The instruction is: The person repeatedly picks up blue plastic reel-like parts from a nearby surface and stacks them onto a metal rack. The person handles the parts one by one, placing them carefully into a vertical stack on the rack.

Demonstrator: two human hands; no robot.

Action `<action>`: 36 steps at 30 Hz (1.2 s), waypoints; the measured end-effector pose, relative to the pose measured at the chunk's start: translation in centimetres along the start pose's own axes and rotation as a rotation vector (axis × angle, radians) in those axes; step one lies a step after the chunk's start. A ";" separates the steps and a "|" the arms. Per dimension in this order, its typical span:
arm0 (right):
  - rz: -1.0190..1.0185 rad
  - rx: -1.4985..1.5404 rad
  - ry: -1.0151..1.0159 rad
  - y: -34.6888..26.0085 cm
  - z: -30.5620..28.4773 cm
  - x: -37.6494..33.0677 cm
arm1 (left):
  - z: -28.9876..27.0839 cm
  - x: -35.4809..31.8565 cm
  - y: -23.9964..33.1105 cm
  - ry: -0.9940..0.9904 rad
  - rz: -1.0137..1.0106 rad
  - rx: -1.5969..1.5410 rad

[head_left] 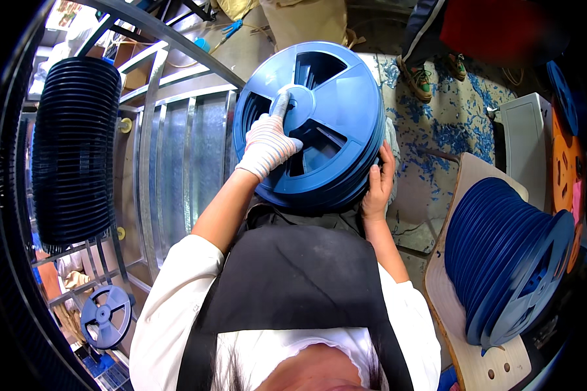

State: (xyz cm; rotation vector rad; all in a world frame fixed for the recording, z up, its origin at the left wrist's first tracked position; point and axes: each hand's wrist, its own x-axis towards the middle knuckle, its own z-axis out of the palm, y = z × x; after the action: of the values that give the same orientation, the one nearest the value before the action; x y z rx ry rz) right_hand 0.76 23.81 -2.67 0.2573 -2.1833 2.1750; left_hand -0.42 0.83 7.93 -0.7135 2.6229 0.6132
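Observation:
A stack of blue plastic reels (346, 98) rests upright against my front, its top disc facing up, with wide cut-out openings around a central hub. My left hand (270, 140), in a striped knit glove, grips the top reel. Its index finger reaches onto the hub and its thumb lies over an opening; the other fingers are partly hidden. Bare, my right hand (378, 182) curves round the right side of the stack, fingers against the disc edges. What supports the stack from below is hidden.
At left, a long row of dark reels (78, 153) hangs by a metal rack (153, 163). A single blue reel (104, 316) is lower left. On the right, another reel stack (502, 260) lies on a wooden chair (502, 368). Blue scraps (450, 140) litter the floor near another person's shoes (417, 81).

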 end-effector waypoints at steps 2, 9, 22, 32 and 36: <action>-0.007 -0.040 -0.006 -0.4 0.0 0.1 | 0.0 0.1 -0.7 -0.024 -0.019 -0.114; 0.059 -0.051 0.034 0.1 0.6 0.1 | -0.3 -0.2 -2.7 0.038 0.106 -0.433; 0.082 -0.144 0.053 4.5 0.3 0.4 | -6.1 -2.4 -6.9 -0.100 0.265 -0.894; 0.117 0.042 0.026 6.2 0.0 1.2 | -6.2 -12.1 -6.3 -0.278 0.363 -2.143; 0.134 0.258 -0.030 6.7 0.5 2.0 | -3.1 -11.5 -7.4 -0.321 0.637 -2.288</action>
State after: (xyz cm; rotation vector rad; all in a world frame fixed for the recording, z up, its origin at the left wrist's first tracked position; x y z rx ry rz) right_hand -2.21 23.16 -9.04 0.1572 -1.9839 2.5433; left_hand 12.28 -1.94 13.21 0.0261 0.6204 3.2793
